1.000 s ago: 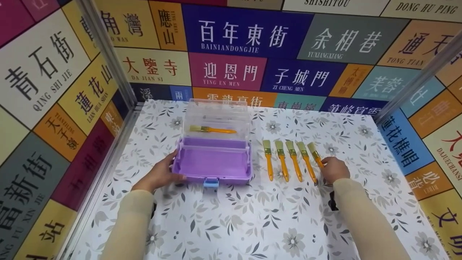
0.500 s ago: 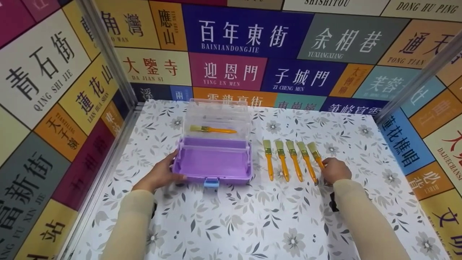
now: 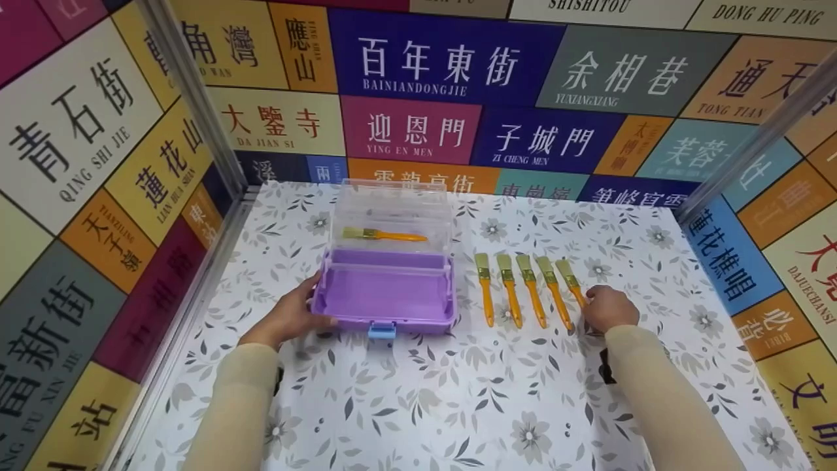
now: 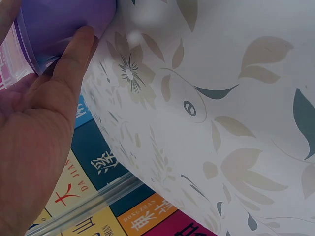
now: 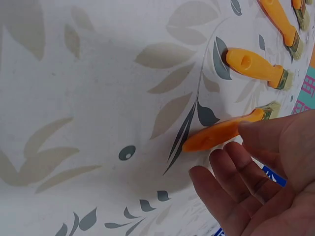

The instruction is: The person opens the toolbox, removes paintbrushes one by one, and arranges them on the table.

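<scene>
In the head view, a purple box (image 3: 386,292) stands on the table with its clear lid raised and a pale blue latch (image 3: 382,330) at the front. My left hand (image 3: 288,316) holds the box's left side, thumb at the front corner. Fingers (image 4: 72,56) lie against the purple wall in the left wrist view. My right hand (image 3: 612,309) is beside the rightmost paintbrush (image 3: 571,280), which lies on the table. In the right wrist view, the thumb overlaps its orange handle (image 5: 211,136) while the other visible fingers, loosely bent, stay off it; the index finger is hidden.
Several more paintbrushes (image 3: 529,288) lie in a row to the left of the rightmost one, bristles away from me. Another paintbrush (image 3: 392,235) shows in the clear lid (image 3: 392,209). Printed walls enclose the flower-patterned table (image 3: 418,405) at the back and sides.
My right hand has slid slightly right, and more of the rightmost paintbrush's handle shows. The brush turned little, if at all. My left hand and the box stay put.
</scene>
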{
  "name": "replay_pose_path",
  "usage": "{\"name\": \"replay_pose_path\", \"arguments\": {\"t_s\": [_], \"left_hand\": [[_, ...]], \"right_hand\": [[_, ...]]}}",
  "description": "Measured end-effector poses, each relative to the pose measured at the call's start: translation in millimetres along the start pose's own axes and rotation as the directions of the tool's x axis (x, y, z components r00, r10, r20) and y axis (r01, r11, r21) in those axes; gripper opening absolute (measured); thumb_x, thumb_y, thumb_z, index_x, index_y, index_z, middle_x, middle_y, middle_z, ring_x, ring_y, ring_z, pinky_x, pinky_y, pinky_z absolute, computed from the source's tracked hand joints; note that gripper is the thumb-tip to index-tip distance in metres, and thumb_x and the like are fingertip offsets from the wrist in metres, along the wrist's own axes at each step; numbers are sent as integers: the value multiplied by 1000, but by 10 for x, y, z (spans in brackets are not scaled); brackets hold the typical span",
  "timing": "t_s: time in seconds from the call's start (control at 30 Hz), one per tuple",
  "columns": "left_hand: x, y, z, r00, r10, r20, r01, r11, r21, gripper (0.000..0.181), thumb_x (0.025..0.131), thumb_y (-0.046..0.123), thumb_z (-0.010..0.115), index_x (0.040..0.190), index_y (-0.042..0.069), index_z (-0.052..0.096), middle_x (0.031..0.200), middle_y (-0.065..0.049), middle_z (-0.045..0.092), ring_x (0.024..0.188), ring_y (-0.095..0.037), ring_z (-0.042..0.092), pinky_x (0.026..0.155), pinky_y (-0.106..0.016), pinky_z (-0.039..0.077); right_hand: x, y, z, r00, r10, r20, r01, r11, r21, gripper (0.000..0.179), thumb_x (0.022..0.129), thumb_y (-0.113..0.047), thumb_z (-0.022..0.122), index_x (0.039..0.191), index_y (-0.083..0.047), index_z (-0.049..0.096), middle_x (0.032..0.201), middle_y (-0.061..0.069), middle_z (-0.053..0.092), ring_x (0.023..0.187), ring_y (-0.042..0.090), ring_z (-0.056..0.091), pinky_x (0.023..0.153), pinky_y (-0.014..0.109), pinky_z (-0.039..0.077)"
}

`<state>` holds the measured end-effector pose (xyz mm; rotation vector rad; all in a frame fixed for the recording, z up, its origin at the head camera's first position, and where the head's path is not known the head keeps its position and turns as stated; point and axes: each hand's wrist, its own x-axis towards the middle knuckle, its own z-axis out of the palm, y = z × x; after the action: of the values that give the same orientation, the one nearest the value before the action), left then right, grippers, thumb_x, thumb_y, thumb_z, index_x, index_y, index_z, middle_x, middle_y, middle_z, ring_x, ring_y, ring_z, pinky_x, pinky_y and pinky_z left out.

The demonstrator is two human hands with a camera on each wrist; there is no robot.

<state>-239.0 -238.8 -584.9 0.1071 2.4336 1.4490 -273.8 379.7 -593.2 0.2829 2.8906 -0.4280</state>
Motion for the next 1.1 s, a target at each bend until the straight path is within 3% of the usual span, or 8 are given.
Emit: {"name": "replay_pose_path", "arguments": {"t_s": [0.23, 0.43, 0.63, 0.77, 1.1], "left_hand": [[9, -38, -15, 1000, 5, 2, -5, 1000, 10, 110, 76, 13, 88, 160, 10, 17, 149, -29, 39, 126, -45, 50, 109, -51, 37], [-9, -24, -33, 1000, -24, 10, 24, 1000, -13, 112, 76, 15, 88, 161, 13, 16, 153, -27, 36, 130, -44, 46, 112, -51, 33], [-18, -22, -35, 1000, -12, 6, 12, 1000, -6, 112, 76, 17, 88, 161, 11, 16, 149, -28, 41, 128, -42, 49, 111, -52, 34], [-21, -18, -26, 1000, -19, 3, 19, 1000, -11, 112, 75, 16, 88, 161, 12, 17, 149, -27, 41, 128, -41, 50, 111, -51, 34], [-3, -22, -3, 1000, 24, 3, -24, 1000, -7, 110, 75, 14, 88, 160, 8, 17, 148, -30, 40, 128, -44, 48, 111, -52, 34]], "right_hand": [[-27, -67, -74, 999, -25, -33, 24, 1000, -7, 45, 91, -20, 54, 128, 5, 60, 112, 24, 67, 88, 35, 62, 75, 55, 51], [-94, -240, -126, 987, -137, -89, 138, 990, 5, 42, 95, -22, 56, 127, 5, 62, 96, 17, 70, 68, 25, 61, 58, 43, 51], [-227, -551, -162, 966, -233, -113, 237, 971, 21, 41, 97, -22, 60, 131, 0, 61, 108, 18, 68, 87, 31, 65, 68, 51, 53], [-317, -802, -160, 953, -272, -133, 278, 960, 25, 39, 97, -21, 62, 130, -2, 62, 108, 16, 68, 88, 31, 66, 69, 51, 54], [-505, -1459, -119, 878, -447, -171, 455, 890, 6, 37, 96, -29, 66, 126, -8, 66, 109, 10, 69, 94, 27, 67, 73, 48, 56]]}}
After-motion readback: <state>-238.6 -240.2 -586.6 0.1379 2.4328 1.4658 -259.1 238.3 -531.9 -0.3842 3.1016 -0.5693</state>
